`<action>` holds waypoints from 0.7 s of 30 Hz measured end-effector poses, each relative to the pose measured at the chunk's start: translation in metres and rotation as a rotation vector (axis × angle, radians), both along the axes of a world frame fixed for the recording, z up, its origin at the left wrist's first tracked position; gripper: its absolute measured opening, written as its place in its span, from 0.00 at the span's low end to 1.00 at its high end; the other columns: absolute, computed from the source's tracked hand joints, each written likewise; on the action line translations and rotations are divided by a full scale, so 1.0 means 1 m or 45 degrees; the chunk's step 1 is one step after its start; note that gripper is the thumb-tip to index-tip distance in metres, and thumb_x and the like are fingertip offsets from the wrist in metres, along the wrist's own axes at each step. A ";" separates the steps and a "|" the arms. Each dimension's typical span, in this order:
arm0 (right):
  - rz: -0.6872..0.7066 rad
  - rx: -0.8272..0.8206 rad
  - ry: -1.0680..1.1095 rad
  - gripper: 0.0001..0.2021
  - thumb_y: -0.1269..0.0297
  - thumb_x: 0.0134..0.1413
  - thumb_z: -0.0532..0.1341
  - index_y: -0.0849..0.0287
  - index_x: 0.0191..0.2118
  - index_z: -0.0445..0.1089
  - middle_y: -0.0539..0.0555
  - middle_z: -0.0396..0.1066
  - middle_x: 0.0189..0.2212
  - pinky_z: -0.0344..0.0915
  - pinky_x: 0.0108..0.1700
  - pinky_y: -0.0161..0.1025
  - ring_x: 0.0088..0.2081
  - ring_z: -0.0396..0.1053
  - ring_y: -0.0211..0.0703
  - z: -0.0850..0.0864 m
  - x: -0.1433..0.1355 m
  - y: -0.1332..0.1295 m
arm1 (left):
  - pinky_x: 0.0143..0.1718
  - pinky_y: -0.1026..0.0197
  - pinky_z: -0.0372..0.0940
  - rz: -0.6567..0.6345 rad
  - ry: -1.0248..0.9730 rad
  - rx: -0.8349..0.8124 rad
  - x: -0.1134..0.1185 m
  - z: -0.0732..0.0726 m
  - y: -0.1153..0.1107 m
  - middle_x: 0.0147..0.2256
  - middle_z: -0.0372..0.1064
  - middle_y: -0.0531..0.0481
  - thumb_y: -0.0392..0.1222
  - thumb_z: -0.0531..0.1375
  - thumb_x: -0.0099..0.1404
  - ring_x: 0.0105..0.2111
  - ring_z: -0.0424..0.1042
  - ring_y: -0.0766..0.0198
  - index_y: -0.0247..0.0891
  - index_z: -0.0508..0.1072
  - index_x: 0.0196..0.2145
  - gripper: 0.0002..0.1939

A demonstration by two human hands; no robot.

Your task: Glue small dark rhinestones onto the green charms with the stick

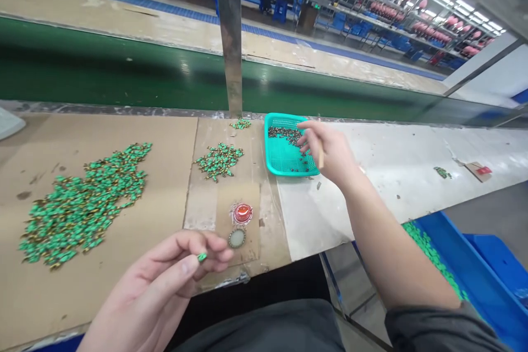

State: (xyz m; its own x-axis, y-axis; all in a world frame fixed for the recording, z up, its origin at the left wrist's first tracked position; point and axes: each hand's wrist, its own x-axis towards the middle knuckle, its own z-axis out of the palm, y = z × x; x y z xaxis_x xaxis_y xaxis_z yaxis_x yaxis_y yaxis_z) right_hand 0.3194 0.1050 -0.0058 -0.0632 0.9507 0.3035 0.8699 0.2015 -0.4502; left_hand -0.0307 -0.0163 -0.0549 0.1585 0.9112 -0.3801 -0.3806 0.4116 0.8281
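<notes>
Left hand (163, 275) pinches a small green piece (202, 257), apparently between thumb and forefinger.

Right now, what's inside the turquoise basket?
Small dark pieces lie toward the far side of the turquoise basket, with a few scattered nearer. The right hand covers part of the basket's right side; anything beneath is hidden.

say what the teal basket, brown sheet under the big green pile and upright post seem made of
Teal basket: probably plastic with a slight sheen, judging by its even colour and perforated wall. Brown sheet: likely matt cardboard, from its plain tan, stained surface. Upright post: seemingly metal, dull grey with streaky reflections.
</notes>
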 end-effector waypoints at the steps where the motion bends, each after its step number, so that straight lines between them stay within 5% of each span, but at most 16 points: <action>1: 0.007 -0.074 -0.164 0.19 0.68 0.87 0.55 0.58 0.65 0.84 0.62 0.90 0.51 0.83 0.55 0.48 0.49 0.88 0.53 0.001 0.005 0.015 | 0.44 0.60 0.88 0.002 0.004 0.004 -0.001 -0.001 0.001 0.37 0.86 0.47 0.53 0.88 0.58 0.39 0.87 0.53 0.43 0.87 0.29 0.18; 4: 0.012 -0.212 -0.439 0.15 0.78 0.76 0.63 0.63 0.54 0.89 0.70 0.89 0.56 0.79 0.63 0.56 0.58 0.86 0.65 0.004 0.012 0.049 | 0.45 0.62 0.87 0.002 0.025 0.009 -0.006 -0.004 0.002 0.38 0.87 0.48 0.53 0.87 0.60 0.40 0.87 0.52 0.43 0.87 0.29 0.17; 8: 0.069 -0.372 -0.694 0.08 0.71 0.79 0.70 0.61 0.55 0.87 0.64 0.87 0.58 0.81 0.66 0.60 0.60 0.85 0.61 0.004 0.011 0.075 | 0.44 0.61 0.87 0.007 0.036 0.018 -0.010 -0.006 0.001 0.38 0.86 0.48 0.53 0.86 0.62 0.40 0.86 0.52 0.44 0.87 0.30 0.17; 12: 0.141 -0.465 -0.853 0.15 0.56 0.81 0.74 0.58 0.62 0.82 0.60 0.83 0.63 0.83 0.66 0.62 0.62 0.84 0.58 0.000 0.005 0.084 | 0.44 0.61 0.87 0.009 0.040 0.022 -0.008 -0.007 0.001 0.38 0.86 0.48 0.54 0.87 0.60 0.40 0.86 0.52 0.44 0.88 0.30 0.17; 18: 0.149 -0.477 -0.864 0.17 0.54 0.81 0.74 0.58 0.64 0.81 0.61 0.83 0.63 0.85 0.63 0.59 0.59 0.85 0.56 -0.004 0.000 0.091 | 0.45 0.59 0.88 0.006 0.014 0.024 -0.006 -0.004 0.003 0.37 0.85 0.48 0.55 0.88 0.59 0.39 0.86 0.52 0.44 0.88 0.29 0.18; 21: 0.151 -0.389 -0.728 0.07 0.62 0.79 0.73 0.60 0.53 0.83 0.60 0.86 0.53 0.83 0.58 0.55 0.52 0.84 0.55 0.002 -0.001 0.082 | 0.45 0.59 0.87 -0.001 0.014 0.018 -0.006 0.002 0.002 0.38 0.86 0.47 0.54 0.87 0.61 0.40 0.86 0.52 0.44 0.88 0.29 0.17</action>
